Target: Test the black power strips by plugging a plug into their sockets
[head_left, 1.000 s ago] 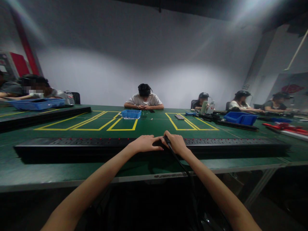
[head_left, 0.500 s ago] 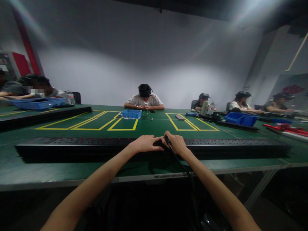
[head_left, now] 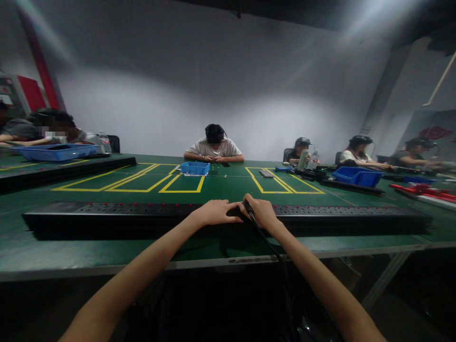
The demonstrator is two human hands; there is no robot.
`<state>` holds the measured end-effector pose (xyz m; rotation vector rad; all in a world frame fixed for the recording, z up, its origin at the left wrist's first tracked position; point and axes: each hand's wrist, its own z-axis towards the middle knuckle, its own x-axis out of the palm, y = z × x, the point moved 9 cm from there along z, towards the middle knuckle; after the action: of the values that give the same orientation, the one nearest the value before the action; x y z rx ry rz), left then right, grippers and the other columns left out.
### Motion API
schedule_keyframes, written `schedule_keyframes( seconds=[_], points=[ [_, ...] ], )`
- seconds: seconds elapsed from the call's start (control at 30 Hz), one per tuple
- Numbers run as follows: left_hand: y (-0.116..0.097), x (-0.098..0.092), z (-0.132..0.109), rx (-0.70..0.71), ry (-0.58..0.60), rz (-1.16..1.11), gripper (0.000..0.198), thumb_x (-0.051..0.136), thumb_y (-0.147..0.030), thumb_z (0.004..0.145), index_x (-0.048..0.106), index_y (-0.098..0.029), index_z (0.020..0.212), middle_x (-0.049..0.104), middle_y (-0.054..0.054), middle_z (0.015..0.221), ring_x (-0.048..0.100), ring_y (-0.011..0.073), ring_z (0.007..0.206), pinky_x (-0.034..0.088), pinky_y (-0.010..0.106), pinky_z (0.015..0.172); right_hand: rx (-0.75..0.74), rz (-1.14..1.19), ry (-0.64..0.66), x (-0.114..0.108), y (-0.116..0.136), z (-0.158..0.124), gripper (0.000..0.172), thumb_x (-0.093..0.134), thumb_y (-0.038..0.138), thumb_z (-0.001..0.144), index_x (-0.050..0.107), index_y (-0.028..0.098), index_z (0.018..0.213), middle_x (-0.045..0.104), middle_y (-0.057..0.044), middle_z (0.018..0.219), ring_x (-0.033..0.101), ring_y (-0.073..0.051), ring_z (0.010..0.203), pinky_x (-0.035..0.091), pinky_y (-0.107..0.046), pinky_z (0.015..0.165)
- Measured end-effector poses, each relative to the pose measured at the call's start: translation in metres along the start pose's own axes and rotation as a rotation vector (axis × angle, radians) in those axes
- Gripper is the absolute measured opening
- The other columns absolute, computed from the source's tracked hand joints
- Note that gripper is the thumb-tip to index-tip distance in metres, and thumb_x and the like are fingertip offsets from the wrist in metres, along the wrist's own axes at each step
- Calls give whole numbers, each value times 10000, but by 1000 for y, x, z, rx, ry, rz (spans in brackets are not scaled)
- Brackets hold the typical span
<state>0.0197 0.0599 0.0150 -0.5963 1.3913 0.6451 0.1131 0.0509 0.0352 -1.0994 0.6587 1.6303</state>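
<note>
A long black power strip (head_left: 117, 219), with a row of sockets and small red parts along its top, lies across the green table in front of me. My left hand (head_left: 215, 212) grips it near the middle, fingers over the top and thumb reaching along the near side. Right beside it, my right hand (head_left: 261, 212) is closed around the end of a black cable (head_left: 263, 236), held against the strip. The very tip of that cable is hidden by my fingers. From my hand the cable runs down over the table edge towards my lap.
Beyond the strip, yellow tape outlines (head_left: 181, 191) mark the green table (head_left: 228, 186). A small blue basket (head_left: 195, 168) and a flat grey item (head_left: 265, 174) lie there. Larger blue bins (head_left: 356, 175) stand at both sides. A person (head_left: 214, 147) sits opposite; several others work left and right.
Almost nothing differs. Both hands keep their hold at the middle of the power strip; the view has shifted only very slightly.
</note>
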Motion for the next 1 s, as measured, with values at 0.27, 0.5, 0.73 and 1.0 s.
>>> schedule_keyframes(
  seconds=[0.27,0.5,0.73,1.0],
  points=[
    [1,-1,0,-3,-6,9,428,452,-435,866,435,-175,1206,529,88,1101,543,214,938,442,433,801,0,87,-5,3,-10,14,326,295,498,891,502,248,924,638,6,705,602,-157,650,295,-201,521],
    [0,-3,-2,-6,-4,6,574,384,-567,843,378,-187,1273,547,94,1081,548,221,930,419,436,808,80,142,-201,-31,-21,10,315,301,417,885,540,212,876,616,-13,654,579,-153,623,310,-211,540],
    [2,-5,-3,-31,-33,-26,755,320,-723,755,271,-260,1350,563,89,1096,534,256,994,391,421,832,127,218,-427,-114,-38,16,430,112,390,919,433,149,1071,609,-83,833,568,-174,769,345,-243,655],
    [24,3,-6,-81,-5,-24,482,455,-535,824,505,-152,1114,556,92,1080,546,216,943,426,424,810,-32,281,-23,-38,18,27,267,318,444,885,473,228,912,615,29,691,555,-132,608,342,-205,546]
  ],
)
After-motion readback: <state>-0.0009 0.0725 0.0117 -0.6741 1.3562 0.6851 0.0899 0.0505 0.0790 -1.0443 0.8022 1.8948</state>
